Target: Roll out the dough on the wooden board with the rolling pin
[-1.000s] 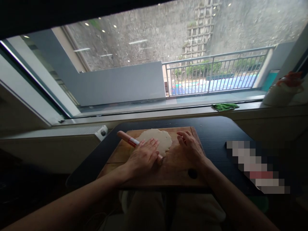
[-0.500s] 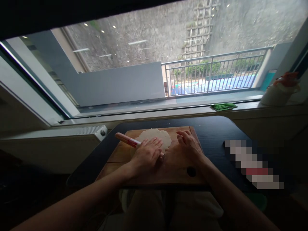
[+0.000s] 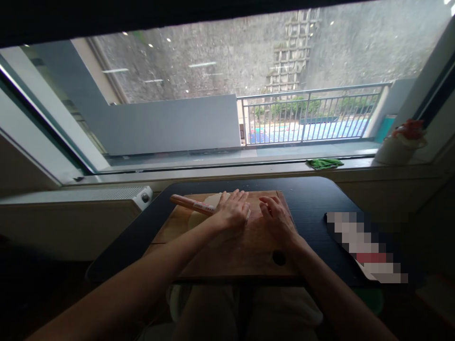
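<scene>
My left hand lies flat with fingers stretched forward over a rolling pin, pressing on it. The pin slants across a thin sheet of pale dough, which is partly hidden under the pin and my forearm. Beneath the dough is a wooden board with a round dark hole near its right front. My right hand rests at the board's right side, fingers apart and slightly curled, with nothing held in it.
The board sits on a dark table. On the table's right is a pixelated flat object. A green cloth and a whitish container are on the windowsill. A radiator stands at the left.
My left hand has moved forward and right over the rolling pin, covering more of the dough. My right hand has barely moved. The view has shifted slightly.
</scene>
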A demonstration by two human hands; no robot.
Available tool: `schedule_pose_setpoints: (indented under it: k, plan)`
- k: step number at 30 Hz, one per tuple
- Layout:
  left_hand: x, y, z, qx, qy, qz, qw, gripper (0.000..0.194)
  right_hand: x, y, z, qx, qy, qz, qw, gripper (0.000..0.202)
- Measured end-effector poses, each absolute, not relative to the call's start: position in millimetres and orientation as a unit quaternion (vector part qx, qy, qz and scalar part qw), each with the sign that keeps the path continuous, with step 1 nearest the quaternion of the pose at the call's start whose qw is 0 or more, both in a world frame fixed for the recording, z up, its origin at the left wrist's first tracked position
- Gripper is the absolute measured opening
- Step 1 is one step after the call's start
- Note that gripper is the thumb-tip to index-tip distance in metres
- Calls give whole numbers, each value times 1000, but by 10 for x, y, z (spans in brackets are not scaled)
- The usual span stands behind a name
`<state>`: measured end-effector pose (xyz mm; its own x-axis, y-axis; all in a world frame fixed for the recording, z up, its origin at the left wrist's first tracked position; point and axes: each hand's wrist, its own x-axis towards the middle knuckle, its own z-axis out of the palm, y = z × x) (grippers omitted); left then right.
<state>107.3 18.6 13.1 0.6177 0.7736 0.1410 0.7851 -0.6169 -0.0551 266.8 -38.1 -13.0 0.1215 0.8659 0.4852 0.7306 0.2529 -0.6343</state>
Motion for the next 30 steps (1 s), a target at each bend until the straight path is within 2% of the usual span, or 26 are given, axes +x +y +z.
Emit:
schedule_pose_setpoints:
  k: [6, 10, 15, 18, 24, 27, 30]
  plan:
    - [482, -532, 47, -915, -386, -64, 102, 50, 2654, -389, -146, -598, -653, 96, 454, 31]
    - [789, -152, 93, -910, -398, -44, 106, 46, 2663, -384, -154, -607, -645, 77, 458, 31]
    - [1307, 486, 169, -888, -455, -32, 62, 48, 2691, -342, -164, -620, -634, 46, 459, 31]
    - [1172, 334, 125, -895, -436, -65, 68, 48, 2693, -337, -161, -616, -636, 47, 463, 32]
    - [536, -515, 16, -929, -336, -105, 111, 50, 2686, -369, -157, -604, -635, 77, 476, 32]
    - [594, -423, 35, -929, -338, -105, 108, 50, 2687, -371, -157, -607, -633, 78, 474, 32]
    - [923, 25, 91, -917, -377, -95, 94, 48, 2688, -361, -156, -613, -633, 68, 469, 32]
